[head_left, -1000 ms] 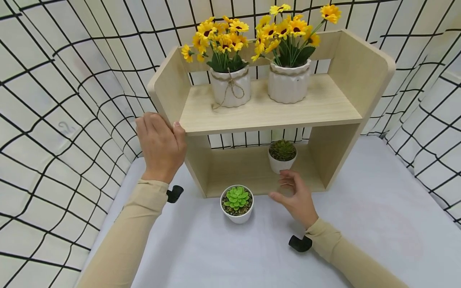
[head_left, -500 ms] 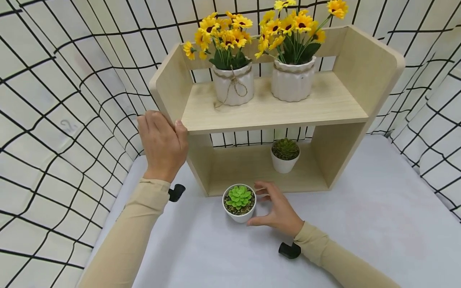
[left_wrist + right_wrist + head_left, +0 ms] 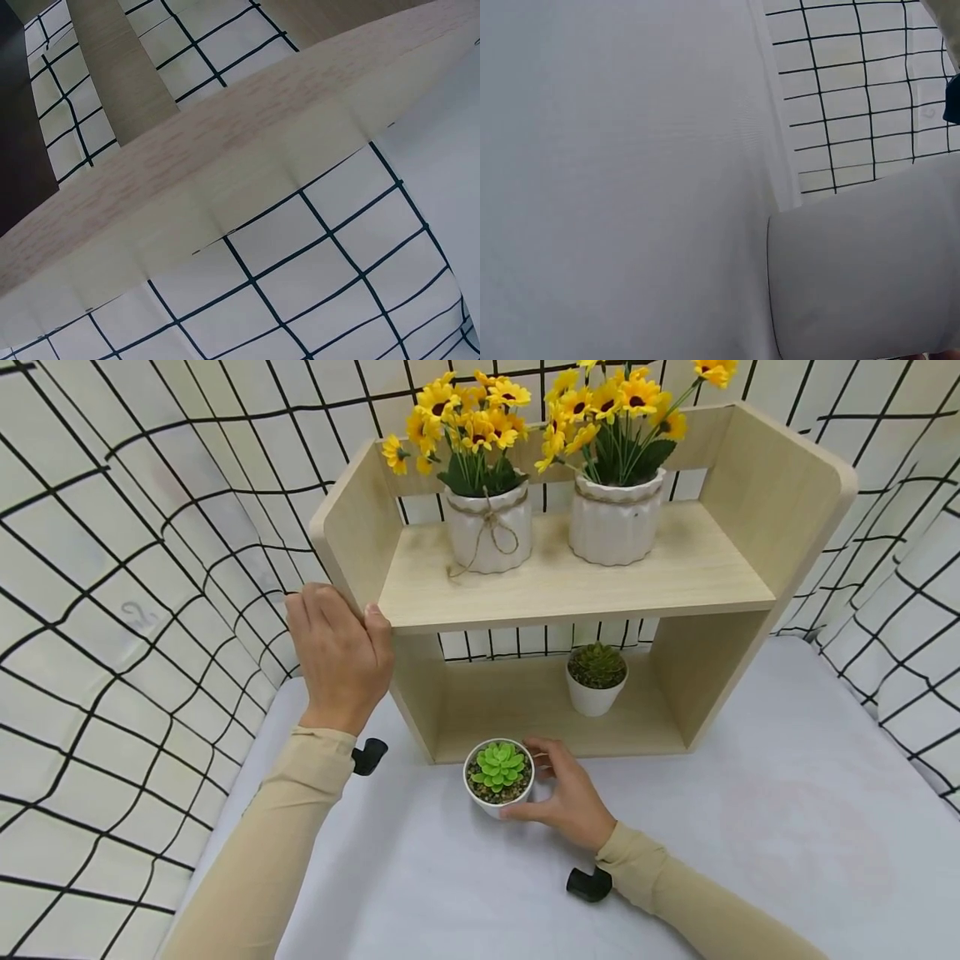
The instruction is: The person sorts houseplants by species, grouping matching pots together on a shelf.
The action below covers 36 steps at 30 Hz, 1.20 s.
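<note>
A wooden two-tier shelf (image 3: 570,602) stands on a white cloth. My left hand (image 3: 337,652) grips the front edge of its left side panel, with the thumb on the inner side; the panel (image 3: 247,120) fills much of the left wrist view. In front of the lower tier, a bright green potted succulent (image 3: 499,768) in a small white pot sits on the cloth. My right hand (image 3: 566,793) holds this pot from the right, thumb at the front and fingers behind the rim. A darker potted succulent (image 3: 595,681) stands on the lower tier, right of the middle.
Two white pots of yellow artificial flowers, the left flowerpot (image 3: 491,531) tied with twine and the right flowerpot (image 3: 617,522), stand on the top tier. A black wire grid (image 3: 150,635) over white sheeting surrounds the back and sides. White cloth (image 3: 810,793) spreads to the right.
My right hand has moved left from near the darker succulent to the bright green one, and its thumb and fingers have come round that pot. My left hand stays on the shelf.
</note>
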Each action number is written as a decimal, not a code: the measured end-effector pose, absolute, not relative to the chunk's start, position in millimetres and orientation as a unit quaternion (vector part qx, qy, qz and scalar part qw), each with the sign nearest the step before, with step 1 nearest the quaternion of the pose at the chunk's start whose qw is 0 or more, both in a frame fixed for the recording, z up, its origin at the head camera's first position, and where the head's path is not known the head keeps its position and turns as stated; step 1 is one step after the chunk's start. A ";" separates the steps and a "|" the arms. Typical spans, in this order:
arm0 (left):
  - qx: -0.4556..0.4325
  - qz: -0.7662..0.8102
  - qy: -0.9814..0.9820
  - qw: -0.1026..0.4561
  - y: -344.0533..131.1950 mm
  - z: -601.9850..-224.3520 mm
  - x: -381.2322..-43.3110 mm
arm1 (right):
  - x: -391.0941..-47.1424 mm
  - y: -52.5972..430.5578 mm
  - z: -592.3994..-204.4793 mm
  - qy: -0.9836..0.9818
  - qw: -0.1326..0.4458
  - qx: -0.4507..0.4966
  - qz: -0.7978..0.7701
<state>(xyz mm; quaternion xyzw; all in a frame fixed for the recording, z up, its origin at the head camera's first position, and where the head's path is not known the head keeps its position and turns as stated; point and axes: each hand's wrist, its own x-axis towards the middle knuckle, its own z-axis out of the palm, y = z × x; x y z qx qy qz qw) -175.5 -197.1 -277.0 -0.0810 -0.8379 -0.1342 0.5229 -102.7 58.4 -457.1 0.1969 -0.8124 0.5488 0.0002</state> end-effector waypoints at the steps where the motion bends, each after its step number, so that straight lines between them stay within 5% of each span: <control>1: -0.081 -0.134 -0.838 0.523 -197.1 -276.6 -175.4 | -103.0 57.4 -457.4 -0.812 -0.001 0.193 0.551; 36: -0.080 -0.130 -0.844 0.515 -199.3 -278.2 -175.9 | -112.5 53.0 -453.1 -0.740 -0.034 0.183 0.646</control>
